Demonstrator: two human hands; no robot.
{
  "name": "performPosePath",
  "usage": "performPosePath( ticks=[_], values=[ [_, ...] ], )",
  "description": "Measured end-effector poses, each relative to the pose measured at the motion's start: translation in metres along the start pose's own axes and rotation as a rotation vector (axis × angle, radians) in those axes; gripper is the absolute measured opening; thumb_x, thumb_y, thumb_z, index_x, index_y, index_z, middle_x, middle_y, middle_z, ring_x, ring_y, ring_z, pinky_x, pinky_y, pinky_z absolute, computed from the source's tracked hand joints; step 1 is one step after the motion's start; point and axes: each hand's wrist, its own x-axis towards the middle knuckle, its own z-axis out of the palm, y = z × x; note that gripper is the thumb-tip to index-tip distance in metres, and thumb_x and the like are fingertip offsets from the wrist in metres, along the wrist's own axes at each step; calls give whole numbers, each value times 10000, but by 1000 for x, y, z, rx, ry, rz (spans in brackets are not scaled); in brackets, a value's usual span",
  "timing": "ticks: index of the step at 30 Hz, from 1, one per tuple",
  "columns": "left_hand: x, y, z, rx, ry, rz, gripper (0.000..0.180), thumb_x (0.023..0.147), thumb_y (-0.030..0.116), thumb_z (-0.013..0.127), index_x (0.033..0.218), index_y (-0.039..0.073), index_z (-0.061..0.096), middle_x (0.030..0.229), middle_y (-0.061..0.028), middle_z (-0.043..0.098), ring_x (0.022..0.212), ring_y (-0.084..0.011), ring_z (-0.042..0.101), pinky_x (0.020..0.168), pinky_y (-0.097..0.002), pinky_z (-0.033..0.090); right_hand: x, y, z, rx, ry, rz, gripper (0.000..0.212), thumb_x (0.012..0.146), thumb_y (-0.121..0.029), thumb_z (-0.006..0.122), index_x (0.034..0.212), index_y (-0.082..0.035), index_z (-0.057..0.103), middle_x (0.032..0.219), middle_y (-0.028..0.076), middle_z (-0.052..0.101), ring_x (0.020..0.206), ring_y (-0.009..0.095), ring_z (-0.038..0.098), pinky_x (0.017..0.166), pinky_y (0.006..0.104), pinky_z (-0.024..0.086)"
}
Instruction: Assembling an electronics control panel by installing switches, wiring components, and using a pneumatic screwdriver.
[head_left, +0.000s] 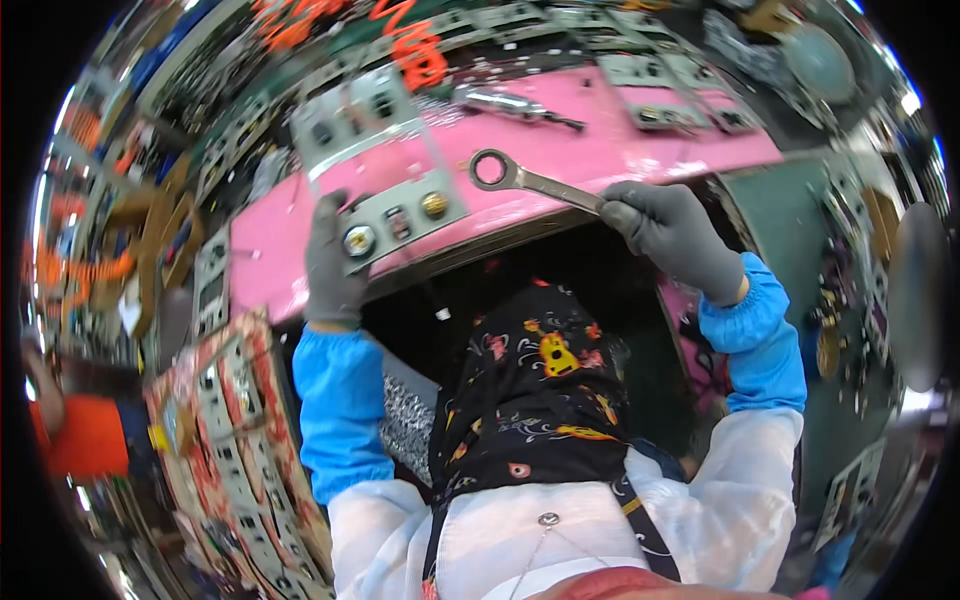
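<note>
My left hand (337,258), in a grey glove, grips the left end of a grey metal panel (402,218) fitted with a round silver part (359,240), a small dark switch and a brass-coloured fitting (434,204). The panel is held over the front edge of the pink work surface (540,150). In my right hand (672,232), also gloved in grey, is a ring spanner (545,184). Its ring end points left, toward the panel, and is apart from it. My fingers are wrapped round its other end, which is hidden.
A silver air tool (510,104) lies on the pink surface beneath orange coiled hoses (415,55). More grey panels (362,118) lie behind the held one, at the back right (665,95) and on a rack at the left (235,400). A person in orange (85,435) is at far left.
</note>
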Motion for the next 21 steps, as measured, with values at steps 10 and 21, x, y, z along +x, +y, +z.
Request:
performPosePath(
  ticks=[10, 21],
  values=[
    [2, 13, 19, -637, 76, -348, 314, 995, 372, 534, 936, 64, 539, 1046, -193, 633, 904, -241, 661, 753, -336, 589, 78, 1, 12, -135, -467, -2, 262, 939, -285, 617, 1038, -52, 687, 719, 106, 633, 602, 175, 556, 606, 330, 472],
    [-2, 16, 11, -558, 195, -100, 367, 991, 454, 501, 925, 93, 510, 1061, -190, 605, 952, -266, 638, 817, -373, 574, 128, -10, 18, -190, -498, -45, 270, 951, -314, 599, 973, -68, 708, 670, 39, 607, 584, 100, 524, 557, 296, 450]
  ],
)
